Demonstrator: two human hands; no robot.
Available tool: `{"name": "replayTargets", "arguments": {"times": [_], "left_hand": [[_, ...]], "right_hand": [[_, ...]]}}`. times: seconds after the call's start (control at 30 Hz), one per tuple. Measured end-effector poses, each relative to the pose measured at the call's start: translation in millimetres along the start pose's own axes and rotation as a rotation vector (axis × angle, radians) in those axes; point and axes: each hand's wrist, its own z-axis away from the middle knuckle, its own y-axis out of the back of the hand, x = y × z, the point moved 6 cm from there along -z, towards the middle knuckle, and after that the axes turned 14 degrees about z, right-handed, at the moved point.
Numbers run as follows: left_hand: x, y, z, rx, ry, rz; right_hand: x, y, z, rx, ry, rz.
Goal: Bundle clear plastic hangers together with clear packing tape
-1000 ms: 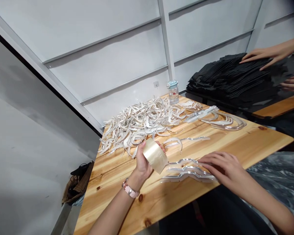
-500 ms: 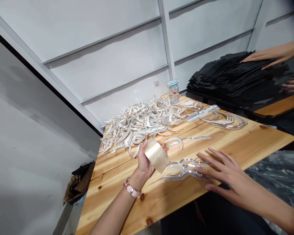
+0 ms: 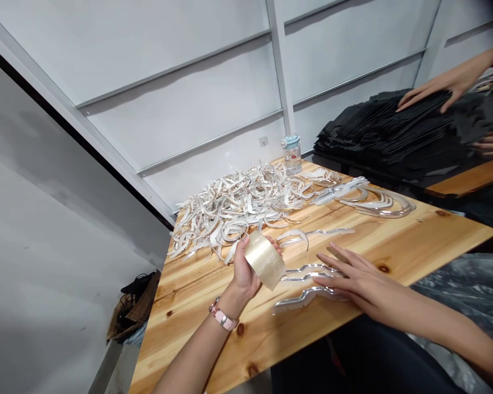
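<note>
My left hand (image 3: 246,271) is closed round a wide roll of clear, yellowish packing tape (image 3: 265,260), held just above the table. To its right, three wavy, shiny silver strips (image 3: 304,300) lie roughly side by side near the table's front edge. The fingers of my right hand (image 3: 353,276) are stretched out over the right ends of these strips and seem to touch them; the hand hides those ends. Beyond the tape lie a curved white strip and another wavy silver strip (image 3: 332,231).
A heap of curved white and silver strips (image 3: 246,197) covers the back of the wooden table (image 3: 197,312). Sorted strips (image 3: 378,202) lie at the right, near a water bottle (image 3: 291,156). Another person's hands (image 3: 456,82) rest on a stack of black sheets (image 3: 378,128).
My right hand has shifted left and its fingers have come closer together over the strips. The nearest strip has turned, its left end now nearer me. The tape has barely moved.
</note>
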Motion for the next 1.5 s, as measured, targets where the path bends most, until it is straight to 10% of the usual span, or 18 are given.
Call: {"name": "replayTargets", "arguments": {"times": [0.43, 1.03, 1.5], "left_hand": [[-2, 5.0, 0, 0.010, 0.021, -0.012], [-4, 5.5, -1, -0.010, 0.027, -0.044], [-4, 4.3, 0, -0.001, 0.033, -0.036]], "right_hand": [[-51, 8, 30, 0.129, -0.063, 0.059], [-57, -11, 37, 0.193, -0.366, 0.084], [-61, -14, 29, 0.160, -0.316, 0.058]]}}
